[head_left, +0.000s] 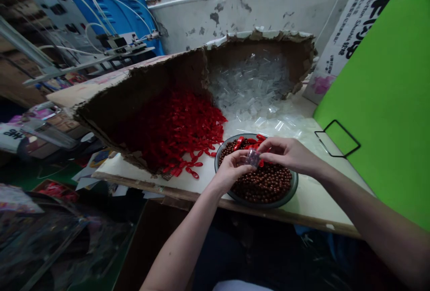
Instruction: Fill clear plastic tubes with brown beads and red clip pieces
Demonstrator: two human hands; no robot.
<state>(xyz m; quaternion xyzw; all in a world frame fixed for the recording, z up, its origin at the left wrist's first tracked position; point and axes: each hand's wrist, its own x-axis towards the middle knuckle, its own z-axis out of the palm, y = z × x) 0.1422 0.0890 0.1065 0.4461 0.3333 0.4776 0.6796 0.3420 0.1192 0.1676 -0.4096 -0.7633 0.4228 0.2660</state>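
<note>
Two hands, left (pixel 230 170) and right (pixel 293 154), pinch a clear box (pixel 252 159); "Morton" labels a carton (pixel 331 60).

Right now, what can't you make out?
In the head view:
Small clear container: contents, too small and partly covered by the left hand.
Right hand: whether its fingertips grip or only touch the container; too small.
Brown beads: some hidden behind both hands.
Red pieces: deepest ones lost in shadow inside the cardboard box.
Green panel: cut off by the right edge.

A small clear plastic container (pixel 252 159) is held over brown beads (pixel 265 187).
</note>
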